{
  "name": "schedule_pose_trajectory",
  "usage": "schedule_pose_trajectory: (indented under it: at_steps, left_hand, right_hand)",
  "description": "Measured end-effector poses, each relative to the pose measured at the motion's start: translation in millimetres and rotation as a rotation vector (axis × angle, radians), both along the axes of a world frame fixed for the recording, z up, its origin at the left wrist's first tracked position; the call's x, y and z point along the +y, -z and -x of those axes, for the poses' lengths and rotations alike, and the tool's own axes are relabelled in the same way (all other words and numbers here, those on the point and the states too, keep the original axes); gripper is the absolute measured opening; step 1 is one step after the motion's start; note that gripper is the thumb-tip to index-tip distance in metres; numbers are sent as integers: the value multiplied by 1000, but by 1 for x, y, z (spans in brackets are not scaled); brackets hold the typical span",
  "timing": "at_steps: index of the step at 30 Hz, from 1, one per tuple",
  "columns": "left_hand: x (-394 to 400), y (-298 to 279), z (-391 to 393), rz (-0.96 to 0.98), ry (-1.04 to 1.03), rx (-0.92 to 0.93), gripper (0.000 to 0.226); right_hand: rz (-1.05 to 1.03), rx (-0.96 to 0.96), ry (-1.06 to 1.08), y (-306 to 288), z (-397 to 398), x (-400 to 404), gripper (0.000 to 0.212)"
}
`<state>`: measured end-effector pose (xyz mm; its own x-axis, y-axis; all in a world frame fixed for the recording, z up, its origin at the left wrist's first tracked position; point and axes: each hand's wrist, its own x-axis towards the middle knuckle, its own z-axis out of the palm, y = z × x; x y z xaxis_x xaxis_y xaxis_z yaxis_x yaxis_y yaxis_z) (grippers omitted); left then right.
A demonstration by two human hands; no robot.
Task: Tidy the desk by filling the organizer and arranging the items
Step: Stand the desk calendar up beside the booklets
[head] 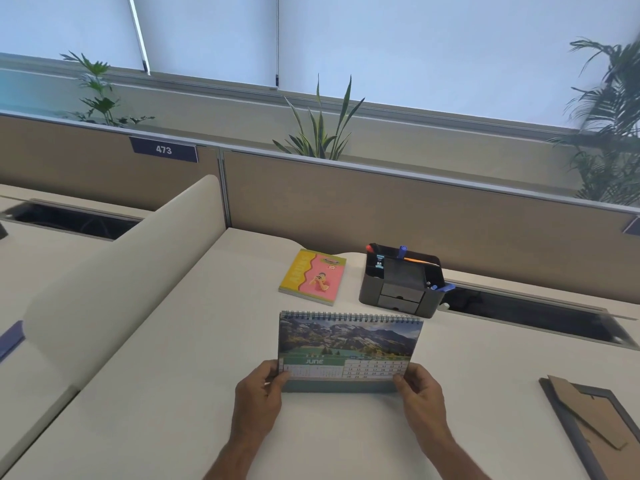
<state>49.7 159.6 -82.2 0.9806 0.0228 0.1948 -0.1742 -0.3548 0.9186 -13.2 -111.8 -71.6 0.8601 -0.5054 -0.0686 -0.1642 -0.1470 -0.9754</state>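
A spiral-bound desk calendar point(348, 344), showing a mountain photo and the month JUNE, stands in the middle of the white desk point(180, 358). My left hand point(259, 389) grips its lower left corner and my right hand point(420, 389) grips its lower right corner. Behind it to the right stands a dark grey organizer point(403, 289) holding blue markers, a pencil and a few other small items. A yellow and pink notebook point(313, 277) lies flat to the left of the organizer.
A picture frame point(595, 427) lies face down at the right, with its cardboard stand loose. A dark cable slot point(540, 315) runs behind the organizer. A curved beige divider point(121, 271) rises on the left, and a partition wall closes the back.
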Motion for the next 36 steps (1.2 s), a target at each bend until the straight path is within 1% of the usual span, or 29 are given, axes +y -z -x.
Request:
schedule_pose_trajectory:
  at_steps: [6,12,17,20,27,31,36]
  left_hand:
    - [16,-4,-5,-3,-27,0,33]
    - [35,-17,-28,-18,-111,-35,27]
    - [60,-38,-70,-55,-218,-81,11]
    - [78,-50,-101,-79,-275,-105,10]
    - [102,-65,-176,-86,-384,-86,8]
    - [111,-58,-210,-121,-425,-84,9]
    - [124,-33,-242,-116,-485,-72,9]
  right_hand:
    - [6,0,-26,0,-12,16,21]
    - [28,8,-80,-20,-51,37,19]
    - [58,-27,-139,-43,-112,63,16]
    - [57,-19,-181,-55,-156,81,16]
    - [99,-32,-232,-64,-255,112,15]
    - [173,14,-288,-52,-303,124,12]
    - [228,31,-328,-38,-342,140,14]
